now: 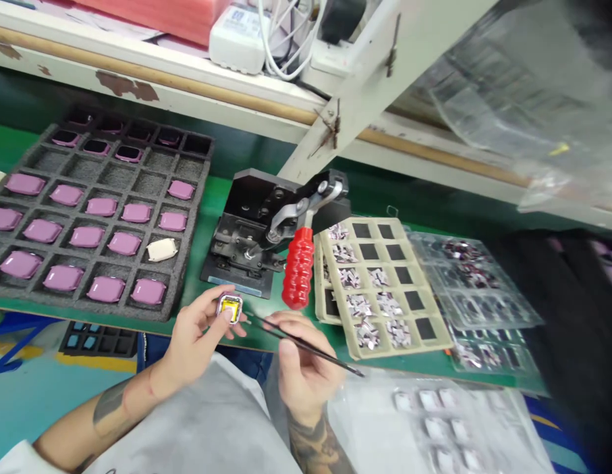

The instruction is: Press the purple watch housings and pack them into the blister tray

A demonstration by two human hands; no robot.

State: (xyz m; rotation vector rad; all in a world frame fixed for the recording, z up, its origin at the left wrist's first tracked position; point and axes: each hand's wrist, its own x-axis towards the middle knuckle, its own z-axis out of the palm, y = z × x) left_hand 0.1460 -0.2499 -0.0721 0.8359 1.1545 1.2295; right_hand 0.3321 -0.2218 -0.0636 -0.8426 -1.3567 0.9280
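Observation:
My left hand (199, 332) is closed on a small watch case (230, 308) with a purple-silver rim and a yellow inside, its thumb lying over the yellow part. To its right, my right hand (306, 365) grips dark tweezers (315, 350); their tips point left, close to the case. Just beyond both hands stands a black toggle press (251, 234) with a red handle (298, 270). A grey foam tray (174, 280) at the left bears rows of purple watch cases (105, 288) and one cream-coloured piece (162, 249).
Beige compartment trays (352, 342) with small silvery parts lie right of the press, beside clear plastic trays (464, 309). A bagged tray (385, 421) is at the lower right. A shelf edge (187, 108) and slanted post (330, 125) stand behind. A black tray (115, 342) sits low left.

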